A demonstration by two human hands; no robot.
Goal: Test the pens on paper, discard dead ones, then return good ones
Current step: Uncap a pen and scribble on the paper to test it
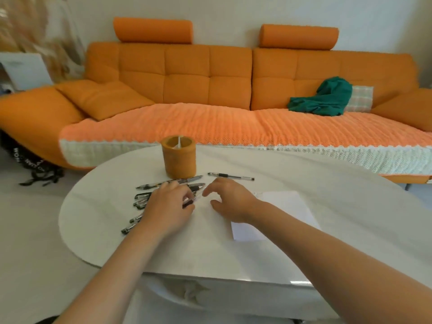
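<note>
One pen (189, 202) is pinched between the thumb and fingertips of your left hand (168, 208). Its dark grip shows just past your thumb and its clear barrel points to the far right. That hand lies low over the loose pens (143, 197), a scatter of clear-bodied pens with black clips that fans out to the left of your knuckles. Part of the scatter is hidden beneath your palm.

Your right hand (230, 199) is just right of the left one, close to it but apart. Its fingers are spread and loosely curved and grasp nothing. Whether its fingertips touch the table (210, 251) cannot be told.

Just beyond your right hand a lone pen (230, 176) lies flat, apart from the others. The orange pen holder (180, 160) stands upright at the far edge of the scatter, and a white divider shows inside its rim. The sheet of paper (288, 205) lies flat to the right, and your right forearm crosses its near left part.

All of this rests on the white oval table. Beyond it an orange sofa (187, 85) runs across the far side, with a green cloth (325, 97) heaped against a checked cushion (361, 99) at its right end.
</note>
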